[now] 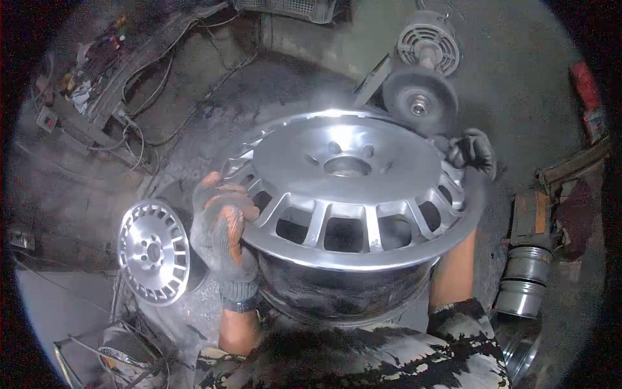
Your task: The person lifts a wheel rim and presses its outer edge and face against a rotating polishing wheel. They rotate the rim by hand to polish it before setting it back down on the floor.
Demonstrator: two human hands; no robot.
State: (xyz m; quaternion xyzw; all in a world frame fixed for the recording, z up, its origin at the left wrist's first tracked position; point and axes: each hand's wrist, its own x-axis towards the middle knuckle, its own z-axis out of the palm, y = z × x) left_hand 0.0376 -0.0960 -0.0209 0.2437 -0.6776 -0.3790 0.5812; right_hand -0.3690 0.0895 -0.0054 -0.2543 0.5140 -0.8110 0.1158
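A large silvery wheel rim (350, 249), face up and slotted around its edge, is held in front of my body. My left hand (223, 220), in a grey and orange work glove, grips its left edge with the fingers curled over the lip. On the far right side my right hand (474, 154), in a dark glove, is closed on the edge, partly hidden behind the rim. Just beyond the rim's far right edge is a round buffing wheel (421, 100) on a motor (427, 42); its surface looks blurred.
A second slotted rim (154, 253) leans at the left. Metal cylindrical parts (523, 279) stand at the right. Cables (172, 71) run along the upper left, near a small switch box (47, 119). A crate (291, 8) sits at the top.
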